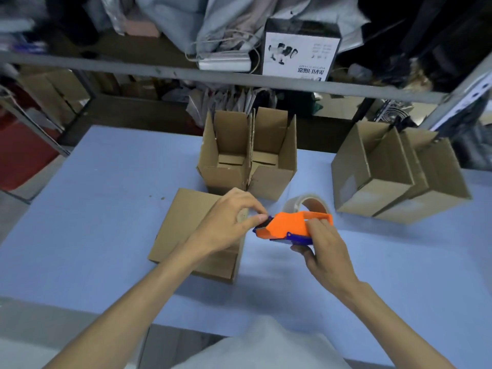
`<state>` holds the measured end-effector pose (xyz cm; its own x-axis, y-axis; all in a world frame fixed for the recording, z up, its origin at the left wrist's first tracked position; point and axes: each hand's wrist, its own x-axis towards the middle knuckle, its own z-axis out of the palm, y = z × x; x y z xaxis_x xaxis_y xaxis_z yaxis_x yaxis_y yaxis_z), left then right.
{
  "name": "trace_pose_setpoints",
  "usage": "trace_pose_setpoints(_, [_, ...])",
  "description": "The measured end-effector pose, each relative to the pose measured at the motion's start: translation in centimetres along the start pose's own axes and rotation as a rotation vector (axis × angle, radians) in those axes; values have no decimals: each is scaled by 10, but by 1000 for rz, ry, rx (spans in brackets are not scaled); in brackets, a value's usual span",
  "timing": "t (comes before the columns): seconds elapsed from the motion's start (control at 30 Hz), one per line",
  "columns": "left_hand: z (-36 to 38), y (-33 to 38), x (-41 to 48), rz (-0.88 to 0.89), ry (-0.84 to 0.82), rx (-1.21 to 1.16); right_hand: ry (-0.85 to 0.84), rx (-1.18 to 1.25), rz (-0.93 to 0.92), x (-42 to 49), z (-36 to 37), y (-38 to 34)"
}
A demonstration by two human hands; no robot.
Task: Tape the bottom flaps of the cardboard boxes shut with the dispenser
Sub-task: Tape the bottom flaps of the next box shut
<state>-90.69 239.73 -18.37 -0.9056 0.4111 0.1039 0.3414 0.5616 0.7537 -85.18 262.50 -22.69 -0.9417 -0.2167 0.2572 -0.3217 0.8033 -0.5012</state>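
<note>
Blue worktable [106, 209]: orange-and-blue plastic tape dispenser [290, 226], likely light, rigid, best held by handle, raised just beside brown cardboard box [191, 225]; right hand [326, 251] curled round handle, left hand [229, 222] pinching its front end

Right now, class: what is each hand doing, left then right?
Left hand: pinches the front end of the tape dispenser.
Right hand: grips the dispenser's handle.

The closed box [186, 230] is lying on the table [101, 187]. Two open boxes [226, 179] are standing side by side just behind it; the tape dispenser [290, 226] is hanging just right of it, two more boxes [372, 193] sitting farther right.
</note>
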Motion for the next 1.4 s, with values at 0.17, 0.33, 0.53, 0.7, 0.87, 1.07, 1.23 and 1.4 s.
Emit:
trace_pose_setpoints(0.17, [9,5,2,-72,180,-123,-153,215,92,5,-4,2])
trace_pose_setpoints(0.33, [13,2,-3,-183,147,-138,-142,148,177,3,4,-5])
trace_pose_setpoints(0.53, [5,-12,-2,-375,69,-157,-69,4,27,8,7,-3])
trace_pose_setpoints(0.7, [9,-19,-4,-469,5,-194,-179,-9,28,11,8,-4])
trace_pose_setpoints(0.87, [12,-28,-9,-563,-2,-306,-298,124,79,10,14,-3])
trace_pose_setpoints(1.07, [17,-33,-15,-637,-15,-329,-308,64,105,14,17,-10])
trace_pose_setpoints(1.23, [16,-32,-18,-621,9,-300,-323,57,67,18,12,-9])
trace_pose_setpoints(1.4, [25,-36,-22,-639,46,-175,-288,-4,-1,18,12,-7])
